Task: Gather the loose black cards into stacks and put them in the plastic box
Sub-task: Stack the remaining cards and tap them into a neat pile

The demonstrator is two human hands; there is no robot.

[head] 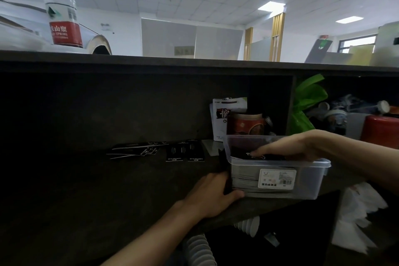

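Note:
A clear plastic box (306,188) with a white label stands on the dark desk (86,190) at the right. My right hand (289,149) reaches over its rim, fingers resting on a stack of black cards (241,153) inside the box. My left hand (212,195) is at the box's left wall, fingers closed around another upright stack of black cards (223,166) beside the box. Loose black cards (138,150) lie fanned at the back of the desk, and two more black cards (184,153) lie side by side to their right.
A red tin (246,124) and white packets (224,114) stand behind the box. On the ledge above stands a water bottle (61,8). A green bag (306,103) and clutter fill the right compartment. White ribbed hoses (199,250) hang below the desk edge.

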